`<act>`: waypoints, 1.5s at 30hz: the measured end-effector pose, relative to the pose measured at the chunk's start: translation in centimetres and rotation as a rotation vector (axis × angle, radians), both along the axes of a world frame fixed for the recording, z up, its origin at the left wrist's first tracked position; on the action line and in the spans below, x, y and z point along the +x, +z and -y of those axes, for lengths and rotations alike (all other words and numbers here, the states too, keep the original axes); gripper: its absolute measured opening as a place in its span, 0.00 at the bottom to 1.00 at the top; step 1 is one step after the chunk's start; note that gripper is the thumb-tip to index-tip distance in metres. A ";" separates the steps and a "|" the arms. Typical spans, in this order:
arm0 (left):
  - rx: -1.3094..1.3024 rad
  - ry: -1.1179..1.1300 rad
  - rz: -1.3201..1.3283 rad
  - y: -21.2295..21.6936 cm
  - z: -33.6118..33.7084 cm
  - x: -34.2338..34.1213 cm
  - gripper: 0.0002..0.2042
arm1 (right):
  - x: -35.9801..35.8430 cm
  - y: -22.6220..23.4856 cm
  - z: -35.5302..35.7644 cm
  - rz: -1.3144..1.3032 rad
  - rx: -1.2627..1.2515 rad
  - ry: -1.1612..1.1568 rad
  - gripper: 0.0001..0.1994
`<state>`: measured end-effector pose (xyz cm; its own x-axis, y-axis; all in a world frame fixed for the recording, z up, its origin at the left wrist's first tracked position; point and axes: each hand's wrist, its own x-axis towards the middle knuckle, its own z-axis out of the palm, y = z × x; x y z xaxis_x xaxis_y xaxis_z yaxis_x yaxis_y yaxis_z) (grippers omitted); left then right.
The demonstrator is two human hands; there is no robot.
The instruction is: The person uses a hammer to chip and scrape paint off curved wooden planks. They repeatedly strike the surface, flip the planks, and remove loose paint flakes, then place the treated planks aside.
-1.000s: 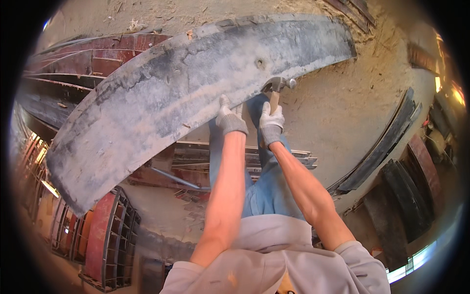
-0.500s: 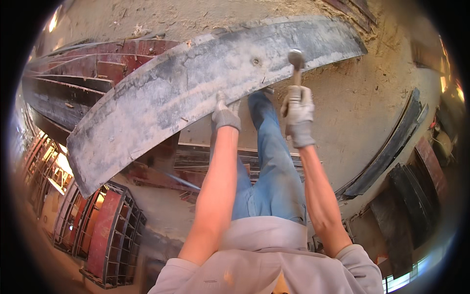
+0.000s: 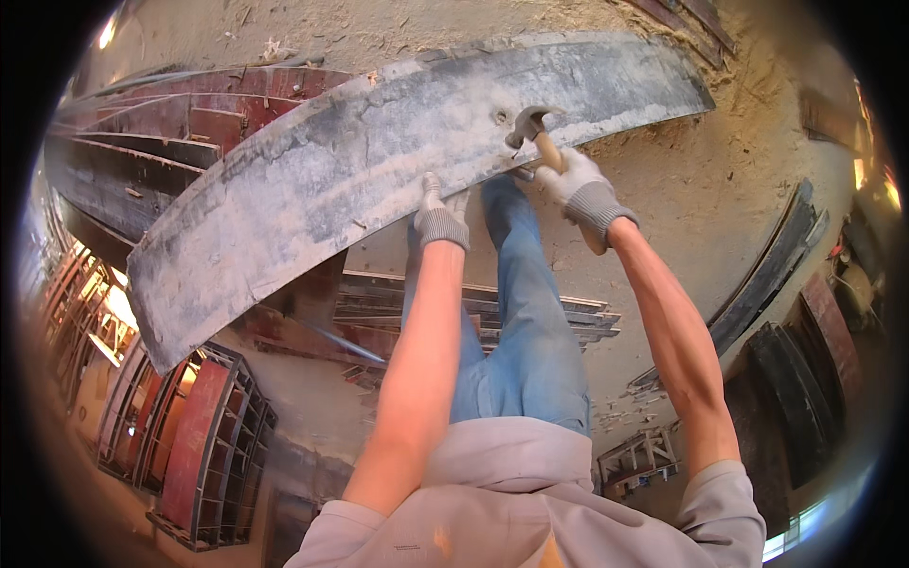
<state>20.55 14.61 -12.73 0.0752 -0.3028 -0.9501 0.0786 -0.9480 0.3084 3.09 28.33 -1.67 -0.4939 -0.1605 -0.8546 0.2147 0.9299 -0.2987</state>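
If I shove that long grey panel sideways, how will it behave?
The grey panel looks long, thick and stiff, so probably heavy. It seems apt to pivot, since only the left hand steadies its edge. The crusted, dusty face should give gloves decent grip.

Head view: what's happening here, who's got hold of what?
A person in grey work gloves stands over a long, curved grey panel crusted with dried concrete. The left hand grips the panel's near edge. The right hand holds a wooden-handled hammer, its head against the panel surface beside a small hole. The panel rests on rust-red formwork pieces over a sandy floor. More curved dark panels lie to the right.
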 end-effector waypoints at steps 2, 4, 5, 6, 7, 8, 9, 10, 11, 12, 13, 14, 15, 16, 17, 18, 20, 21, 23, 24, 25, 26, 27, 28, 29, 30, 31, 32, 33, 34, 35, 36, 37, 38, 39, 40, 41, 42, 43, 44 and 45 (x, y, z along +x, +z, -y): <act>-0.003 0.023 0.022 0.1 -0.1 0.1 0.32 | -0.3 -0.2 -0.5 -0.045 -0.051 -0.157 0.21; 0.017 0.049 0.052 0.1 -0.1 0.1 0.32 | 0.0 -0.7 -1.2 -0.231 -0.099 -0.329 0.22; -0.005 0.038 0.028 0.2 -0.1 0.1 0.33 | 0.4 -1.1 -1.4 -0.225 -0.060 -0.289 0.22; -0.009 0.028 0.017 0.2 -0.1 0.1 0.33 | 1.2 -1.3 -1.8 -0.190 -0.018 -0.247 0.22; 0.008 0.030 0.022 0.2 0.0 0.1 0.33 | 2.0 -1.7 -1.9 -0.096 0.024 -0.193 0.22; -0.005 0.024 0.004 0.2 0.0 0.1 0.33 | 2.9 -1.9 -2.1 -0.020 0.023 -0.048 0.23; 0.003 0.028 0.008 0.2 0.0 0.1 0.33 | 3.6 -2.2 -2.2 -0.025 0.001 0.018 0.23; 0.033 0.049 0.040 0.2 0.1 0.1 0.33 | 4.4 -2.4 -2.4 -0.184 0.001 -0.005 0.23; -0.008 0.056 -0.001 0.3 0.1 0.1 0.33 | 5.1 -2.6 -2.5 -0.368 -0.017 -0.014 0.23; -0.009 0.061 0.008 0.4 0.1 0.2 0.33 | 5.7 -2.7 -2.7 -0.381 -0.069 -0.160 0.21; 0.013 0.081 0.070 0.4 0.1 0.1 0.33 | 6.2 -2.9 -2.9 -0.338 -0.057 -0.194 0.21; 0.015 0.059 0.058 0.5 0.1 0.2 0.34 | 6.7 -3.0 -3.2 -0.366 -0.077 -0.228 0.21; -0.011 0.036 0.030 0.4 0.0 0.1 0.33 | 6.9 -3.3 -3.5 -0.359 -0.097 -0.261 0.21; -0.012 0.046 0.041 0.6 0.0 0.2 0.32 | 7.4 -3.3 -3.9 -0.228 0.024 0.007 0.21; -0.011 0.057 0.062 0.6 -0.1 0.1 0.31 | 7.5 -3.6 -4.2 -0.251 0.039 0.002 0.22; 0.007 0.043 0.042 0.8 -0.1 0.1 0.32 | 8.0 -3.6 -4.5 -0.248 0.016 -0.012 0.22; 0.022 0.048 -0.006 0.9 -0.3 0.0 0.34 | 8.5 -4.0 -4.9 -0.365 -0.039 -0.126 0.22; 0.013 0.062 -0.010 0.9 -0.3 -0.2 0.34 | 8.4 -4.3 -4.9 -0.379 -0.101 -0.130 0.22; 0.025 0.094 0.059 1.1 -0.3 -0.4 0.34 | 8.6 -4.8 -4.6 -0.329 -0.097 -0.180 0.22; 0.022 0.103 0.054 1.1 -0.4 -0.6 0.33 | 8.5 -5.0 -4.3 -0.226 0.037 -0.018 0.21; 0.008 0.068 -0.024 1.2 -0.4 -0.7 0.33 | 8.4 -5.2 -4.0 -0.296 0.010 -0.013 0.20; 0.017 0.063 -0.040 1.3 -0.4 -0.9 0.33 | 8.1 -5.3 -3.6 -0.351 -0.021 -0.009 0.20; 0.020 0.072 -0.006 1.6 -0.5 -0.8 0.32 | 8.0 -5.3 -3.3 -0.391 -0.050 -0.005 0.19; -0.021 0.076 0.054 1.7 -0.5 -0.9 0.30 | 7.8 -5.3 -3.1 -0.401 -0.031 -0.047 0.20; -0.024 0.073 0.074 1.9 -0.6 -0.7 0.29 | 7.7 -5.2 -2.9 -0.358 -0.015 -0.066 0.20; -0.030 0.069 0.077 1.9 -0.7 -0.8 0.29 | 7.5 -5.1 -2.9 -0.334 -0.003 -0.089 0.20; -0.009 0.054 0.054 1.9 -0.7 -0.7 0.29 | 7.5 -4.9 -2.8 -0.311 0.013 -0.117 0.20; 0.010 0.061 0.047 1.8 -0.8 -0.6 0.28 | 7.4 -4.7 -2.8 -0.146 0.155 0.036 0.20; 0.025 0.058 0.059 1.7 -0.8 -0.6 0.28 | 7.3 -4.6 -2.8 -0.179 0.150 0.100 0.20; 0.047 0.059 0.061 1.6 -0.8 -0.3 0.28 | 7.5 -4.3 -2.9 -0.209 0.099 0.050 0.20; 0.039 0.058 0.080 1.3 -0.8 -0.3 0.28 | 7.4 -4.2 -2.9 -0.287 0.046 -0.009 0.21; 0.000 0.033 0.042 1.2 -0.9 0.1 0.27 | 7.6 -4.0 -2.9 -0.301 0.038 -0.070 0.21; 0.005 0.051 -0.019 1.0 -1.0 0.1 0.26 | 7.6 -3.9 -2.9 -0.387 0.013 -0.134 0.21; 0.004 0.058 -0.058 0.9 -1.0 0.5 0.26 | 7.6 -3.8 -2.8 -0.379 0.040 -0.208 0.22; 0.044 0.084 -0.083 0.6 -1.2 0.5 0.25 | 7.6 -3.8 -2.7 -0.343 0.065 -0.105 0.21; 0.103 0.136 -0.067 0.6 -1.1 0.8 0.22 | 7.5 -3.8 -2.5 -0.250 0.107 -0.005 0.21; 0.092 0.088 -0.084 0.5 -1.0 0.8 0.22 | 7.3 -3.7 -2.4 -0.243 0.146 0.064 0.20; 0.109 0.063 -0.030 0.6 -1.1 1.1 0.21 | 7.1 -3.8 -2.2 -0.307 0.136 0.091 0.20; 0.111 0.040 0.016 0.5 -1.0 1.1 0.20 | 6.9 -3.6 -2.2 -0.328 0.080 0.033 0.20; 0.054 0.033 -0.065 0.7 -1.1 1.4 0.18 | 6.8 -3.6 -2.1 -0.350 0.049 -0.041 0.20; 0.025 0.045 -0.069 0.7 -1.1 1.4 0.18 | 6.6 -3.4 -2.2 -0.353 0.057 -0.126 0.20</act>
<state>21.93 15.74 -12.07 0.0220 -0.2770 -0.9606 0.1414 -0.9503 0.2772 9.72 30.51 -5.04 -0.7723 -0.0369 -0.6342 0.2217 0.9199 -0.3235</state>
